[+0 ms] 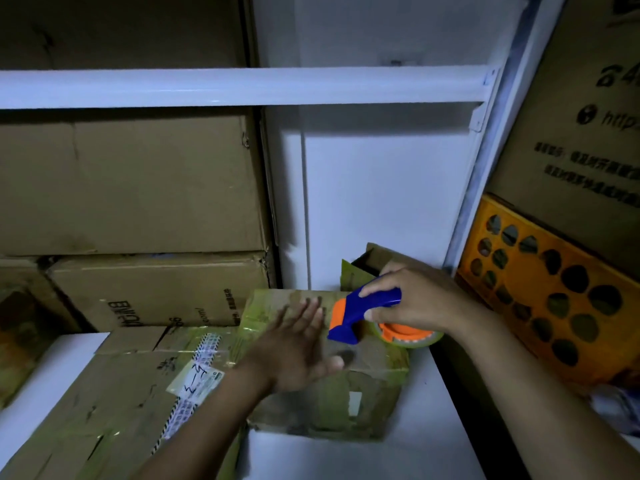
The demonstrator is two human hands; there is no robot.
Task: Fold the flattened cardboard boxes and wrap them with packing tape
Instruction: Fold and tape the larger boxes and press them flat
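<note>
two hands: left point(298, 344) flat on one box point(332, 386), right point(412, 299) gripping one tape dispenser point(363, 313).

Small box point(311, 414) I'm taping: brown cardboard, matt, scuffed, w/ glossy yellowish tape strips over it. Tape dispenser point(367, 308) I'm gripping: smooth hard plastic, blue body, orange parts, slight sheen. Tape roll point(415, 339): clear film, shiny. Flattened box point(114, 403): same matt cardboard, paper labels, glossy tape. Table point(346, 459): white, smooth. Shelf rail point(242, 88): white, looks like painted metal, satin. Crate point(540, 285): orange plastic, matt. Stacked cartons point(138, 188): dull cardboard.
</note>
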